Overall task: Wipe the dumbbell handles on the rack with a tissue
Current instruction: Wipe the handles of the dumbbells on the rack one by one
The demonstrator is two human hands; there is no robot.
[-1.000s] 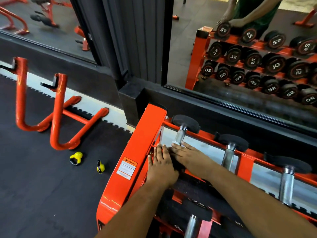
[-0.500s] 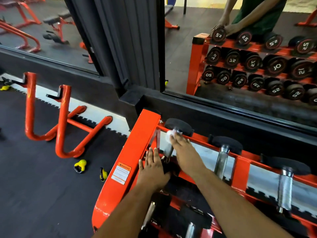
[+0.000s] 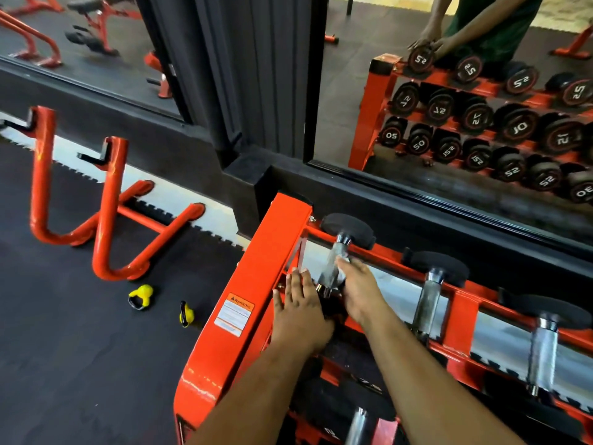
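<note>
1. Rack (image 3: 256,274), orange, ran from lower centre to the right edge of the frame; dumbbells lay across its top tier.
2. Leftmost dumbbell: far head (image 3: 348,231) at frame centre, chrome handle (image 3: 332,264) sloping down toward the viewer.
3. Left hand (image 3: 301,313) lay flat, fingers straight, on the near head of that dumbbell, just beside the rack's end post. It grasped nothing.
4. Right hand (image 3: 361,292) sat on the right side of the handle, fingers touching it. Grip could not be told; tissue was not discernible, hidden or blurred.
5. Two more handles (image 3: 428,300) (image 3: 544,348) lay to the right, untouched.
6. Two yellow kettlebells (image 3: 141,297) (image 3: 186,314) stood on the dark floor, lower left.
7. Mirror (image 3: 449,139), upper right, reflected the rack and both hands.
</note>
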